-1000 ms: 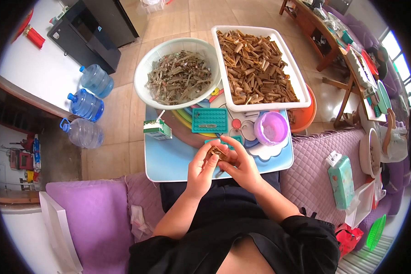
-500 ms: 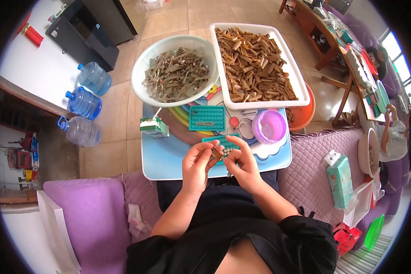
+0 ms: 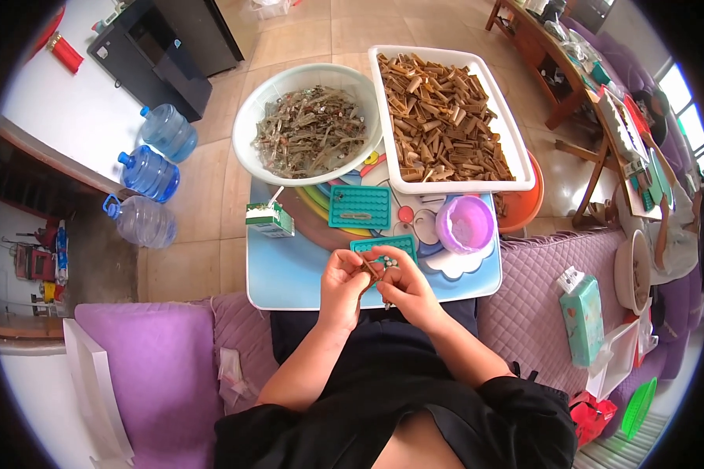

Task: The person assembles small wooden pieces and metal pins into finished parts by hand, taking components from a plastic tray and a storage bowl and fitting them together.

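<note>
Over the near edge of a low blue table (image 3: 289, 270), both my hands hold a small brown curled piece (image 3: 371, 270). It resembles the pieces in the big tray. My left hand (image 3: 341, 291) pinches it from the left, fingers bent around it. My right hand (image 3: 411, 293) closes on its other side with thumb and index finger; its remaining fingers are partly hidden. Just beyond lies a teal moulded tray (image 3: 405, 241) with small pale round bits (image 3: 389, 263), partly covered by my fingers. Another teal tray (image 3: 360, 205) sits farther off, holding a thin greyish strip (image 3: 357, 216).
A pale basin (image 3: 246, 148) of greyish-brown strips and a white tray (image 3: 383, 117) heaped with brown curled pieces stand at the far side. A purple bowl (image 3: 483, 223) and a green-white carton (image 3: 271, 219) flank the teal trays. Another person (image 3: 675, 234) sits at far right.
My right index finger has come down from its raised position and bent in towards the piece. The left fingers have curled more around it. The view has shifted slightly.
</note>
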Available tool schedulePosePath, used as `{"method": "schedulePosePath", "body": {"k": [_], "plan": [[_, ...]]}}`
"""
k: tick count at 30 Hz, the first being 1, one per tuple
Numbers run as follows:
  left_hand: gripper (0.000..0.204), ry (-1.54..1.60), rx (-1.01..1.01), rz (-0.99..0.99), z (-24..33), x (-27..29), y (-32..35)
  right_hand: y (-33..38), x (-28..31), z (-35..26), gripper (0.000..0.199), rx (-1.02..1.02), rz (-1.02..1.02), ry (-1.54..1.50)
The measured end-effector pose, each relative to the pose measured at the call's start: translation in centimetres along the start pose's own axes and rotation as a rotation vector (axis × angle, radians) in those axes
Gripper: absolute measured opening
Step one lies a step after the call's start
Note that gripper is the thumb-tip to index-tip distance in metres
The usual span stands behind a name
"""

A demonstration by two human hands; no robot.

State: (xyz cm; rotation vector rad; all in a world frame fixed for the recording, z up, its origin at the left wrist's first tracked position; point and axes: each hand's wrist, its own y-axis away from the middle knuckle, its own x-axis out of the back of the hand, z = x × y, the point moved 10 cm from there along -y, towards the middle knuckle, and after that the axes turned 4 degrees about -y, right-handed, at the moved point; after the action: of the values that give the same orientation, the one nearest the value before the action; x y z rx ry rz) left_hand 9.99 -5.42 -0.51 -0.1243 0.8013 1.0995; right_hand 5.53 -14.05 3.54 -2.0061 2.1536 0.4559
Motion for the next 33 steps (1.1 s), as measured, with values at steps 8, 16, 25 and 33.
{"method": "schedulePosePath", "body": {"k": [8, 16, 25, 33], "plan": [[0.009, -0.075, 0.112, -0.078, 0.3, -1.3, 0.4, 0.6, -0.2, -1.6, 0.043, 0.226, 0.039, 0.437], [0.022, -0.082, 0.156, -0.069, -1.5, 0.1, 1.0, 1.3, 0.9, -0.3, 0.038, 0.195, 0.075, 0.556], [0.029, -0.13, 0.12, -0.086, 0.1, 0.8, 0.7, -0.7, 3.7, -1.9, 0.024, 0.226, 0.186, 0.584], [0.03, -0.104, 0.131, 0.031, -0.7, 5.5, 0.0, -2.1, 7.3, 0.9, 0.02, 0.028, 0.117, 0.987]]}}
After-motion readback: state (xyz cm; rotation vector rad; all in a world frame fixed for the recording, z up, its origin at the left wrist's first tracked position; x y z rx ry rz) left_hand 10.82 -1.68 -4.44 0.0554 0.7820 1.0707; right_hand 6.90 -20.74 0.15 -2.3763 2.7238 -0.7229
